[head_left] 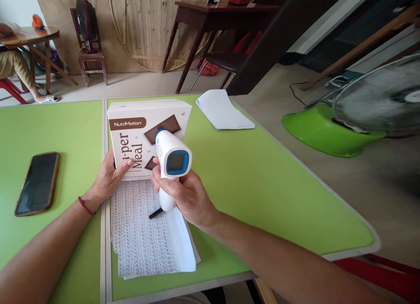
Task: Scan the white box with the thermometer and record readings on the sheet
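My left hand point(110, 175) grips the lower left edge of a white box point(126, 148) with a brown label, its thumb on the front face. In my right hand point(187, 192) is a white infrared thermometer point(167, 148) with a blue-rimmed screen facing me. My fingers wrap round its handle, and its nose is in front of the box. Whether the nose touches the box I cannot tell. Beneath both lie handwritten sheets of paper point(144, 242), with a black pen point(155, 213) on top, partly hidden by the thermometer's handle.
A smartphone point(37, 183) lies on the green table point(262, 186) at the left. Blank white sheets point(226, 111) rest near the far right edge. Beyond the table stand a fan point(387, 94), a dark wooden desk point(210, 8) and a seated person's leg point(19, 65).
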{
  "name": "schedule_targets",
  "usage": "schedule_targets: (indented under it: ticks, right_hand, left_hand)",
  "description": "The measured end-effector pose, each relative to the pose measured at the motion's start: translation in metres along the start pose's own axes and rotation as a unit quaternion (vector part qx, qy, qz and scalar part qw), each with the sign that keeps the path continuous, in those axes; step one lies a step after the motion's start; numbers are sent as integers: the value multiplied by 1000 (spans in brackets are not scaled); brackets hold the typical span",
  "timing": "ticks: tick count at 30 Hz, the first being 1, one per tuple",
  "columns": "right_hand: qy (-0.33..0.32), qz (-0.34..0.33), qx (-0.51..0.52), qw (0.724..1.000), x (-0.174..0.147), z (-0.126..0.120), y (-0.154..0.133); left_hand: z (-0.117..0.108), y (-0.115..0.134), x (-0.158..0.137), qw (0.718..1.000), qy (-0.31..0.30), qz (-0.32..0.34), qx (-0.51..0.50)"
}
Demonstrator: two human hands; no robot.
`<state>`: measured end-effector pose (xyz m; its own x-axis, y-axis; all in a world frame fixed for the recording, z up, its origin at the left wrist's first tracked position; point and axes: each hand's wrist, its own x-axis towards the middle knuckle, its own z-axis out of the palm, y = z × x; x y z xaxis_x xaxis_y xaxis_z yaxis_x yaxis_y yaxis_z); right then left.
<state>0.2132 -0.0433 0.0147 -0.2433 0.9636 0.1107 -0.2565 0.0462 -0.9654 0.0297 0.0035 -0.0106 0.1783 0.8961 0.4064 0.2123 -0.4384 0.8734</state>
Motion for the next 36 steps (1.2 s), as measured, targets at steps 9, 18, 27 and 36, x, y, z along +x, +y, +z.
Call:
schedule_targets:
  ticks: [9, 18, 27, 36]
  right_hand:
    - [-25, 1, 44, 999, 2, 5, -6]
    - [-3, 11, 28, 1000, 2, 4, -5]
    - [-18, 13, 18, 1000, 1, 5, -6]
    - [-12, 11, 8, 1000, 2, 6, -5]
  left_hand:
    - [-1, -2, -2, 1000, -3, -7, 9]
    - [-2, -3, -2, 1000, -7, -9, 8]
    - [-3, -6, -2, 1000, -7, -6, 13]
    - [-2, -4, -2, 1000, -5, -7, 19]
